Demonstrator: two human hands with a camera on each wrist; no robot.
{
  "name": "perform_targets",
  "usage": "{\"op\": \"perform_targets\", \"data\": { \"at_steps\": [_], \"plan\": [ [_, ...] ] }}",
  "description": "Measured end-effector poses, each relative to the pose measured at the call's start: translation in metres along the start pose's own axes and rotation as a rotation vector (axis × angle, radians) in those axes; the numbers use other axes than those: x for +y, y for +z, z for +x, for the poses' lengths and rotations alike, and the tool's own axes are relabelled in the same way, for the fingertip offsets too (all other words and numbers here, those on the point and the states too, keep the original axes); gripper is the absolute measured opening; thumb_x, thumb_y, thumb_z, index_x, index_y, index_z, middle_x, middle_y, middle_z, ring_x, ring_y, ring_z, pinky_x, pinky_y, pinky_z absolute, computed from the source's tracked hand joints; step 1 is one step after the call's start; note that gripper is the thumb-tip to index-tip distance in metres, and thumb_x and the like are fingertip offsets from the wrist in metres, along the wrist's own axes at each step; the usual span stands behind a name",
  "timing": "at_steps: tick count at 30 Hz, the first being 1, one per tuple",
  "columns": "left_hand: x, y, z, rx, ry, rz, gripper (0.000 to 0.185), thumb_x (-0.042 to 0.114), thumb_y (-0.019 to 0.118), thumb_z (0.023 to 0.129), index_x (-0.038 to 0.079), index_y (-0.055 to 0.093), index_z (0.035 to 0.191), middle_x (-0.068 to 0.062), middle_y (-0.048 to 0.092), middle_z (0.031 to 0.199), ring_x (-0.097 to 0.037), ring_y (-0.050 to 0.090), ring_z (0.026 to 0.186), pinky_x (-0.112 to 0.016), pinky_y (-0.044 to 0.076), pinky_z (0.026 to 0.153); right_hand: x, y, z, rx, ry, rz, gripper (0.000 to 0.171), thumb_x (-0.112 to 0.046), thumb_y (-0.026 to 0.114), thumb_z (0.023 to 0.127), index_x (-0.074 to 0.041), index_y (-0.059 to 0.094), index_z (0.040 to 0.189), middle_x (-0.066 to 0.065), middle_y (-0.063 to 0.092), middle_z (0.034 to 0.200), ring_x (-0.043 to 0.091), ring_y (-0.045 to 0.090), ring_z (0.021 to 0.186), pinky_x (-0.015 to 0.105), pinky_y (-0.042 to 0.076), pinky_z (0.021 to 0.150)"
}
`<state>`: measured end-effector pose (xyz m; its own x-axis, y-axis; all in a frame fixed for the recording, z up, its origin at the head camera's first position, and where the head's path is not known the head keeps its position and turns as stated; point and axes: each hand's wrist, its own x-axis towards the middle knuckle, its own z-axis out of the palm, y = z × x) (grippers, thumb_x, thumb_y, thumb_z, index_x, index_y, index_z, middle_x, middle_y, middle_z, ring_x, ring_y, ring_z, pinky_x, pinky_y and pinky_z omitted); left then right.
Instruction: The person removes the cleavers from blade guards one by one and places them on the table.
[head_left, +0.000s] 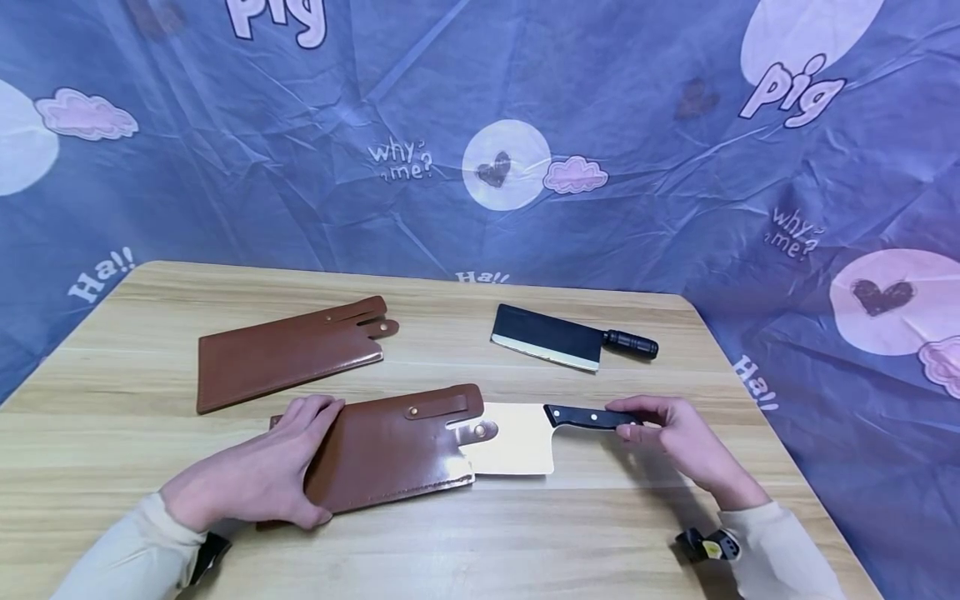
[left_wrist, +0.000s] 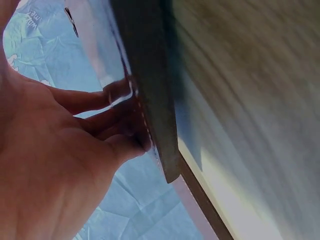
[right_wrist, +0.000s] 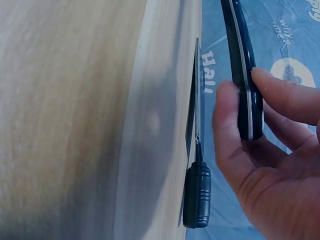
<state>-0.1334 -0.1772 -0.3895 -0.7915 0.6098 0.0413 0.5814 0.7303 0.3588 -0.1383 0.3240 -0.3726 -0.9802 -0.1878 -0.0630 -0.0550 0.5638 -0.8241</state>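
A cleaver with a pale blade (head_left: pixel 517 439) lies partly inside a brown leather sheath (head_left: pixel 390 450) on the wooden table (head_left: pixel 480 533). My left hand (head_left: pixel 262 475) grips the sheath's closed end, thumb under its near edge; the left wrist view shows my fingers (left_wrist: pixel 107 127) on the sheath edge (left_wrist: pixel 155 110). My right hand (head_left: pixel 678 437) pinches the cleaver's black riveted handle (head_left: pixel 588 416) near its end, seen also in the right wrist view as the handle (right_wrist: pixel 242 65) between thumb and fingers (right_wrist: pixel 280 90).
A second brown sheath (head_left: pixel 288 354) lies at the back left. A dark-bladed cleaver (head_left: pixel 551 336) with a ribbed black handle (right_wrist: pixel 197 195) lies at the back right. A blue patterned cloth (head_left: pixel 480 125) hangs behind and drapes past the table's right edge.
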Motion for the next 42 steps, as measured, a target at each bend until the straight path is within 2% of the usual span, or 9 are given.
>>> {"op": "perform_targets", "data": {
  "at_steps": [4, 10, 16, 18, 25, 33, 42],
  "plan": [
    [-0.0016, 0.0002, -0.0006, 0.012, 0.003, 0.000, 0.117, 0.045, 0.088, 0.052, -0.009, 0.035, 0.142, -0.016, 0.034, 0.140, -0.028, 0.034, 0.126, -0.044, 0.046, 0.094, -0.0010, 0.0005, -0.0001, -0.002, 0.021, 0.059, 0.040, -0.007, 0.073, 0.086, 0.006, 0.064, 0.123, 0.020, 0.065, 0.115, 0.028, 0.069, 0.079, 0.029, 0.053, 0.073],
    [-0.0028, -0.0001, -0.0009, 0.015, 0.006, 0.001, 0.118, 0.045, 0.088, 0.052, -0.010, 0.035, 0.142, -0.017, 0.034, 0.139, -0.028, 0.034, 0.126, -0.044, 0.045, 0.095, -0.0010, 0.0000, -0.0008, -0.005, 0.020, 0.067, 0.040, -0.007, 0.073, 0.085, 0.005, 0.065, 0.122, 0.020, 0.065, 0.118, 0.029, 0.069, 0.081, 0.027, 0.053, 0.075],
    [-0.0028, -0.0007, -0.0005, 0.010, 0.006, 0.002, 0.117, 0.044, 0.088, 0.052, -0.010, 0.035, 0.141, -0.017, 0.035, 0.139, -0.029, 0.034, 0.125, -0.045, 0.045, 0.095, 0.0017, -0.0002, -0.0016, 0.002, 0.005, 0.025, 0.036, -0.008, 0.074, 0.084, 0.002, 0.068, 0.118, 0.017, 0.065, 0.117, 0.021, 0.066, 0.085, 0.027, 0.050, 0.076],
    [-0.0029, -0.0008, -0.0003, 0.005, 0.007, -0.003, 0.117, 0.044, 0.088, 0.052, -0.010, 0.035, 0.141, -0.017, 0.035, 0.139, -0.029, 0.034, 0.125, -0.045, 0.045, 0.095, 0.0024, -0.0005, -0.0019, 0.001, 0.006, 0.019, 0.036, -0.008, 0.074, 0.084, 0.002, 0.068, 0.117, 0.016, 0.066, 0.115, 0.019, 0.065, 0.085, 0.027, 0.050, 0.075],
    [-0.0039, -0.0008, -0.0005, -0.012, 0.005, -0.020, 0.116, 0.045, 0.088, 0.053, -0.010, 0.035, 0.141, -0.017, 0.034, 0.139, -0.029, 0.033, 0.126, -0.046, 0.045, 0.095, 0.0049, -0.0013, -0.0014, 0.005, 0.009, 0.021, 0.033, -0.007, 0.074, 0.084, 0.003, 0.068, 0.114, 0.013, 0.067, 0.091, 0.016, 0.058, 0.073, 0.032, 0.045, 0.059],
    [-0.0048, -0.0022, -0.0011, -0.028, -0.007, -0.032, 0.116, 0.045, 0.087, 0.054, -0.010, 0.034, 0.142, -0.017, 0.033, 0.139, -0.030, 0.032, 0.127, -0.047, 0.044, 0.096, 0.0070, -0.0028, -0.0026, 0.003, 0.016, 0.062, 0.034, -0.005, 0.072, 0.085, 0.008, 0.066, 0.116, 0.016, 0.069, 0.097, 0.019, 0.066, 0.081, 0.029, 0.051, 0.068],
    [-0.0059, -0.0011, -0.0040, -0.008, -0.008, -0.029, 0.116, 0.045, 0.088, 0.053, -0.010, 0.036, 0.140, -0.016, 0.035, 0.137, -0.029, 0.033, 0.125, -0.047, 0.044, 0.095, 0.0081, -0.0037, -0.0029, -0.007, 0.031, 0.081, 0.033, -0.004, 0.070, 0.087, 0.011, 0.064, 0.117, 0.018, 0.069, 0.096, 0.020, 0.067, 0.082, 0.029, 0.052, 0.070]
  ]
}}
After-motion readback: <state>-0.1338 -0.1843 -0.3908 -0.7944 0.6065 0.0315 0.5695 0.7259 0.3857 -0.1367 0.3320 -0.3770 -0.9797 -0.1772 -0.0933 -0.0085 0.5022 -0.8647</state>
